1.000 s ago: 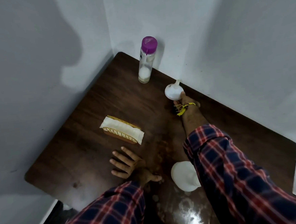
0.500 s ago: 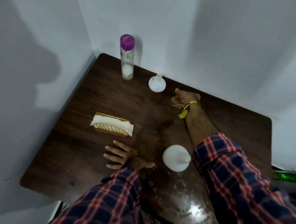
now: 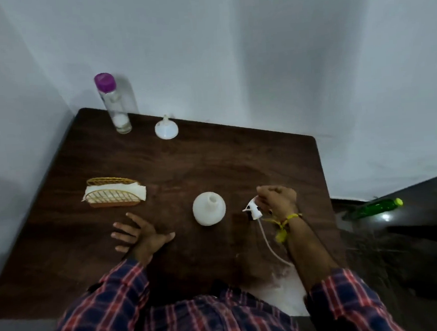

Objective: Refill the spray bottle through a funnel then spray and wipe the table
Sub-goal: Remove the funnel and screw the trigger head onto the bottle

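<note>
Already uncapped: bottle open at table centre, spray head pinched in right hand at three o'clock. Left hand flat, empty. Funnel, twelve o'clock, unplaced. Refilling, spraying, wiping likely left.

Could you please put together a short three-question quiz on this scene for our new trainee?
1. True or false: the white spray bottle has its neck open, with no sprayer on it.
2. Which hand holds the spray head with its dip tube? A) left hand B) right hand C) neither
3. Fill in: the white funnel rests on the table beside the clear bottle with the ___ cap.

Key:
1. True.
2. B: the right hand has it in its grip; the left hand lies flat on the table.
3. Purple.
</note>
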Available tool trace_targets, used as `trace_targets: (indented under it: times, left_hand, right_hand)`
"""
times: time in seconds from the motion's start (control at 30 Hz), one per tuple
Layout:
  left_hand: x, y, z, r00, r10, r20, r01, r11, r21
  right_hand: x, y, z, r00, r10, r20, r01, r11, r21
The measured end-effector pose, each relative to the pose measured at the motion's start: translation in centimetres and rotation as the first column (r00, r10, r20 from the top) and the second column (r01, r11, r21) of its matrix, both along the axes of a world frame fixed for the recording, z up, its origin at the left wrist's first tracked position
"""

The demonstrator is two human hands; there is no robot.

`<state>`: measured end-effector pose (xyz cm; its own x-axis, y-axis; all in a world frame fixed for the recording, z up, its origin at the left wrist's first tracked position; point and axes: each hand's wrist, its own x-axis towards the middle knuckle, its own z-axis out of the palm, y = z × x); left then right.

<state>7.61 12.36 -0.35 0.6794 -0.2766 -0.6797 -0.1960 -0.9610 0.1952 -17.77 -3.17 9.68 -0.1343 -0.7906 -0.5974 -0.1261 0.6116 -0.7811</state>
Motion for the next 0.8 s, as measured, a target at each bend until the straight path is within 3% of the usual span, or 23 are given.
trace_targets:
  times: [0.07,0.17,0.3,0.4,0.5,0.7,0.8]
  left_hand:
    - [0.0,1.5,-0.3,0.997,-0.067,0.047,0.07,0.996,-0.059]
    - [-1.6,2.7,-0.6,0.997,-0.033,0.067,0.047,0.972,-0.23]
    - [-3.9,1.8,-0.2,0.985,-0.164,0.048,0.169,0.89,-0.423]
    - [-4.9,1.3,0.9,0.959,-0.277,-0.062,0.207,0.833,-0.513]
    - [-5.5,1.0,1.7,0.93,-0.358,-0.08,0.265,0.807,-0.528]
    - [-5.4,0.5,2.5,0.892,-0.419,-0.168,0.296,0.824,-0.483]
    - [-4.9,0.5,2.4,0.871,-0.469,-0.15,0.368,0.822,-0.435]
  right_hand:
    - [-4.4,1.7,-1.1,0.987,-0.038,-0.156,0.035,0.999,-0.017]
    - [-9.0,4.7,-3.4,0.943,-0.071,-0.324,0.06,0.997,-0.042]
    - [-9.8,7.2,-4.6,0.848,0.083,-0.523,-0.139,0.988,-0.07]
    - [-7.9,6.6,-4.4,0.817,0.209,-0.537,-0.278,0.959,-0.049]
    - [-5.4,4.6,-4.7,0.802,0.328,-0.5,-0.368,0.93,0.02]
    - [-3.1,0.4,-8.5,0.757,0.417,-0.504,-0.404,0.904,0.14]
    - [-2.0,0.7,-6.1,0.754,0.396,-0.524,-0.372,0.915,0.156]
